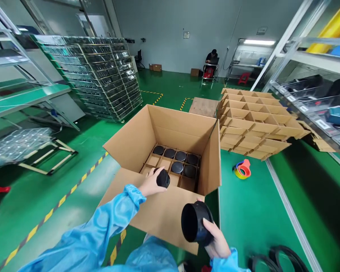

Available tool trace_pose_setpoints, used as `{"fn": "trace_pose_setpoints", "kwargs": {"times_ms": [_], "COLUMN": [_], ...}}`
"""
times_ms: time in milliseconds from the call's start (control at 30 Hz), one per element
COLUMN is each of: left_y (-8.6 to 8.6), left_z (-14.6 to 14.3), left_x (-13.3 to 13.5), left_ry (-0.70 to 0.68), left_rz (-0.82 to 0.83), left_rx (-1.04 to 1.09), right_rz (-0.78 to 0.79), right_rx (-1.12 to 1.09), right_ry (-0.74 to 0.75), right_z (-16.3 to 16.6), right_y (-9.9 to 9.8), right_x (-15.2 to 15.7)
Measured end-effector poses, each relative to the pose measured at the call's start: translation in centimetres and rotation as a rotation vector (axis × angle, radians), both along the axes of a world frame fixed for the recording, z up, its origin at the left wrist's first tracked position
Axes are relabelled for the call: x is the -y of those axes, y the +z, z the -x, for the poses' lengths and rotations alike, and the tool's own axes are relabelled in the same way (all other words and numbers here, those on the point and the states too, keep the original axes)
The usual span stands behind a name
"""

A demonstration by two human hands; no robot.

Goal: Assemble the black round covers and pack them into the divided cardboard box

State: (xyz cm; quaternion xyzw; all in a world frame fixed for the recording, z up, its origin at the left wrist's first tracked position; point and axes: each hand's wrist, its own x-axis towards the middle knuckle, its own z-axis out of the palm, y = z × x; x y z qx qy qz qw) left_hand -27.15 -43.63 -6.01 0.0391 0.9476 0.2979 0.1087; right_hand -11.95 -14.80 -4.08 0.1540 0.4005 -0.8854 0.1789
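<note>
Divided cardboard carton point(184, 126), centre of frame: six black cylinders point(180, 155) seated, several cells unfilled. Left hand point(150, 184): fingers clamped on a black cylinder point(163, 179) above the near edge. Right hand point(217, 242), lower right of centre: fingers clamped round an open-mouthed cylinder point(197, 223).

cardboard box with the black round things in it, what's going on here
A person is handling two black pieces at an open cardboard box. The left hand holds a black round piece just above the box's near side. The right hand grips a hollow black cylinder by the near flap, its open end showing. Inside the box, six black round tops show among cardboard dividers.
</note>
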Motion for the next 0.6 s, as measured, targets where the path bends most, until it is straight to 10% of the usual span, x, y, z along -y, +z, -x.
{"fn": "trace_pose_setpoints", "kwargs": {"times_ms": [167,367,600], "left_y": [-5.6,-17.0,-27.1], "left_z": [12.7,25.2,30.2], "left_x": [5.9,10.8,11.7], "left_ry": [0.095,0.145,0.067], "left_rz": [0.286,0.397,0.421], "left_rx": [0.107,0.263,0.306], "right_rz": [-0.496,-1.637,-1.905], "right_rx": [-0.186,-0.092,-0.248], "right_ry": [0.207,0.505,0.868], "right_z": [14.4,32.7,41.5], "right_y": [-3.4,-15.1,-27.5], "right_x": [7.3,17.1,22.3]}}
